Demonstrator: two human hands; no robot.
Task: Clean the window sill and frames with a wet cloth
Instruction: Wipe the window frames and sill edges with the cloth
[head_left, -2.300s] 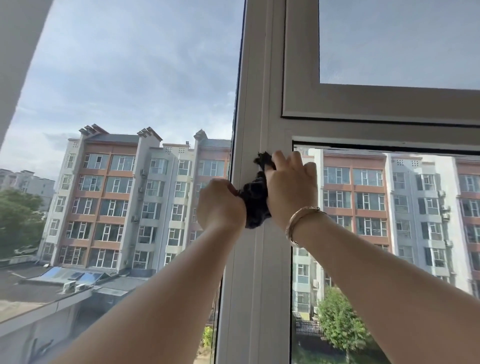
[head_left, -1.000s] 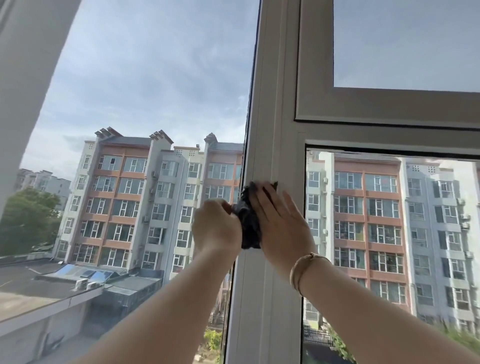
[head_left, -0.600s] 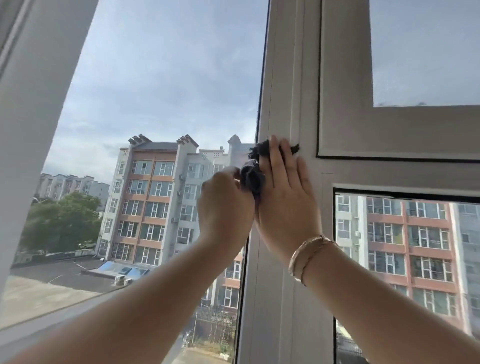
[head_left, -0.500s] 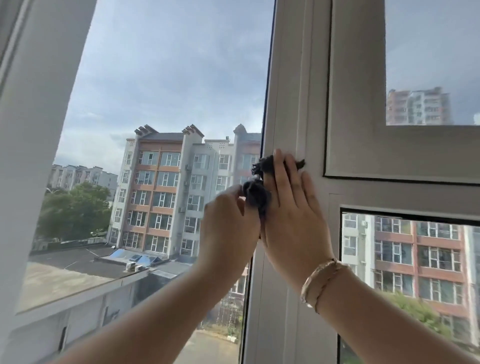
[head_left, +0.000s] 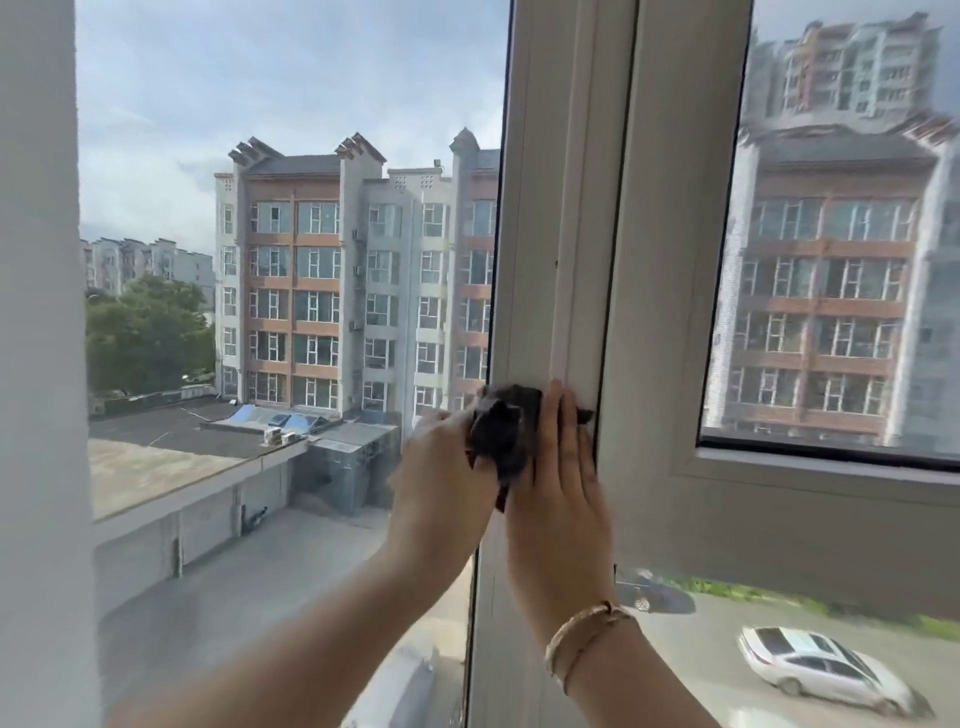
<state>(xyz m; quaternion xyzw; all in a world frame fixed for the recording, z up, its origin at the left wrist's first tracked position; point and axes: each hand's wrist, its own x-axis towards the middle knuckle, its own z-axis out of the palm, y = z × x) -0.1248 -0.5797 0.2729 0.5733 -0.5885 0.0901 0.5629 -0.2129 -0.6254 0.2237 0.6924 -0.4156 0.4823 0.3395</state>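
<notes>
Cloth (head_left: 501, 436), dark and bunched, sits against the white vertical window frame (head_left: 566, 208) a little below the middle of the picture, wedged between the two hands. The left hand (head_left: 441, 483) has its fingers curled round the left side of the bundle and grips it from the open-window side. The right hand (head_left: 558, 488) lies flat with straight fingers, pressing the cloth onto the frame; a scrap of dark fabric pokes out past its fingertips to the right. A gold bracelet (head_left: 587, 642) circles the right wrist at lower centre.

Compared with half a second ago, both hands and the cloth are lower on the frame: then they worked level with the joint where the horizontal crossbar (head_left: 805, 499) meets the upright, above the crossbar's lower pane; now they are beside the bottom corner of the upper right pane (head_left: 841, 234), and the view has tilted downward. The grip is unchanged, left hand clutching, right hand flat. A street with a pale car (head_left: 826, 673) has come into sight at lower right, and the apartment block (head_left: 358, 275) across the way fills the centre left.
</notes>
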